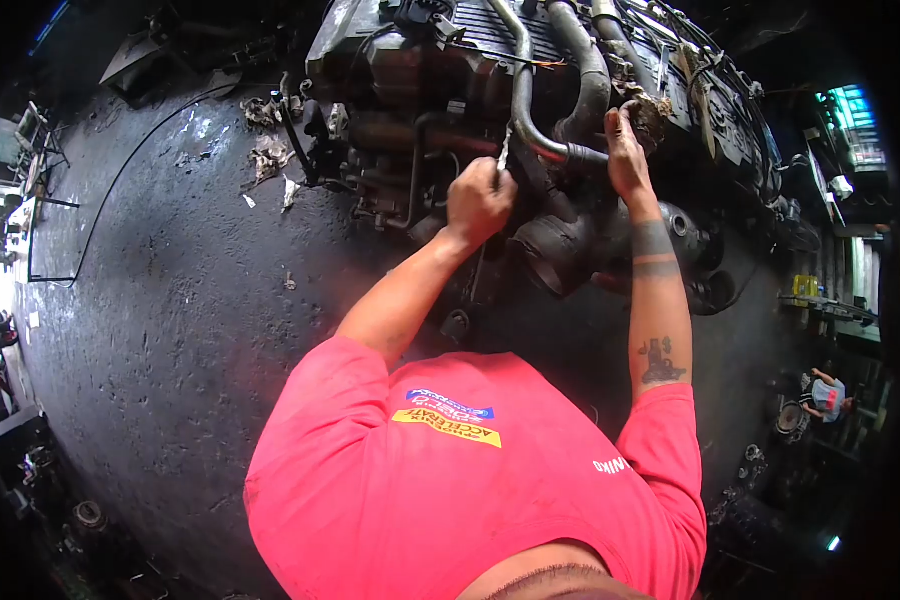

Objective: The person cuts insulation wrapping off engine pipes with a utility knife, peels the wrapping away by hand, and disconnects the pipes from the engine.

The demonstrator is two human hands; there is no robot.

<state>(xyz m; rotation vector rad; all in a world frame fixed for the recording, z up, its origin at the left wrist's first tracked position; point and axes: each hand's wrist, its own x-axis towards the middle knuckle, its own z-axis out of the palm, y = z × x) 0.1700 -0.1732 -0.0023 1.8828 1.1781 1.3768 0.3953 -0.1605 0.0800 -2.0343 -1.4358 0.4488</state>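
A large, dirty engine (400, 75) with metal pipes lies in front of me. My left hand (480, 203) is closed in a fist around a slim silver tool (505, 148), whose end points up toward the bent metal pipe (522, 90). Stretched fingers show on my right hand (625, 158), which is at the end of that pipe's lower run. A brown, crumpled, rag-like clump (650, 122) is just beyond its fingers. Below and between my hands sits a dark, rounded engine part (555, 245).
Dark, stained floor (190, 300) stretches to the left, with a thin black cable (120, 175) across it. Crumpled scraps (270, 158) lie by the engine's left side. At far right, a person (827, 396) is near several round metal parts.
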